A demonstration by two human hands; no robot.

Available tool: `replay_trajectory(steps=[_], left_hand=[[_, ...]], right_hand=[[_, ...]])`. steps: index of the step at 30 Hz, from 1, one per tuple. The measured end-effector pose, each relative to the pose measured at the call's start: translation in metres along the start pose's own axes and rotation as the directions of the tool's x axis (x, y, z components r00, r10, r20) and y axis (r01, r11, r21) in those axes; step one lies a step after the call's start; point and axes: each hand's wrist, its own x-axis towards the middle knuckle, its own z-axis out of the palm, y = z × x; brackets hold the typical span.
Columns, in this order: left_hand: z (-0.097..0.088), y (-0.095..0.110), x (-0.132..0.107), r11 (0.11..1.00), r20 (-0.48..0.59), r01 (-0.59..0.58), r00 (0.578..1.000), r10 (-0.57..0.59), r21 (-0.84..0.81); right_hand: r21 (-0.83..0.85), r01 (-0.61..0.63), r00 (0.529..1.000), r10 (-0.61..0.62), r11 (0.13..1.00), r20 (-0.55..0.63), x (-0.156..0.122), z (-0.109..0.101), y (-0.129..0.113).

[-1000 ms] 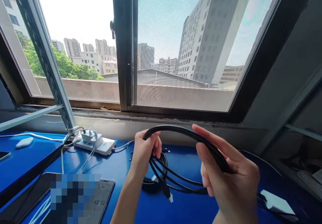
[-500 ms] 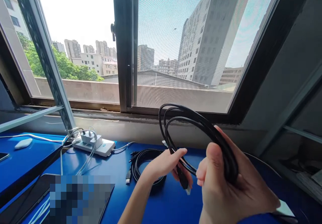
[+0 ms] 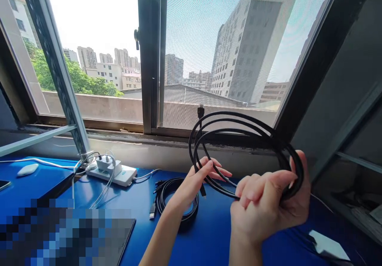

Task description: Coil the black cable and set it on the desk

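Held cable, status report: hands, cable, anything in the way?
Right hand gripping cable. Left hand open, contact unclear. Cable looped, held above desk. No obstruction evident; second coil on desk.

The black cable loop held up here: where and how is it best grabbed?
Probably by the right end of the black cable loop, coming from the right, where the right hand grips it: the strands bunch together there, but fan apart towards the left hand.

A right hand (image 3: pixel 265 202) grips a looped black cable (image 3: pixel 280 146) before a window (image 3: pixel 147 59), left hand (image 3: pixel 191 184) loosely extended at its loops, above a blue tabletop (image 3: pixel 211 238).
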Motion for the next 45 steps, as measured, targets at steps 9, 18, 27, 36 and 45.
replay_trajectory(steps=[9,18,27,36,45], left_hand=[[-0.008,0.006,0.000,0.982,-0.291,-0.155,0.950,0.117,-0.110],[-0.033,0.015,-0.007,0.942,-0.313,-0.133,0.921,0.232,0.307],[-0.050,0.008,-0.007,0.943,-0.160,0.012,0.986,0.043,0.332],[-0.048,0.015,-0.008,0.961,-0.145,0.133,0.984,-0.100,0.242],[-0.046,0.016,-0.006,0.976,-0.022,0.215,0.977,-0.214,0.027]], right_hand=[[-0.119,-0.271,0.952,0.284,0.955,0.115,0.005,0.000,0.019],[-0.387,-0.010,0.935,0.146,0.922,0.324,0.018,-0.017,0.035],[-0.405,0.311,0.814,-0.020,0.860,0.581,0.028,-0.032,0.048],[-0.471,0.428,0.781,-0.053,0.771,0.622,0.032,-0.030,0.052],[-0.474,0.462,0.750,-0.045,0.750,0.659,0.037,-0.035,0.053]])
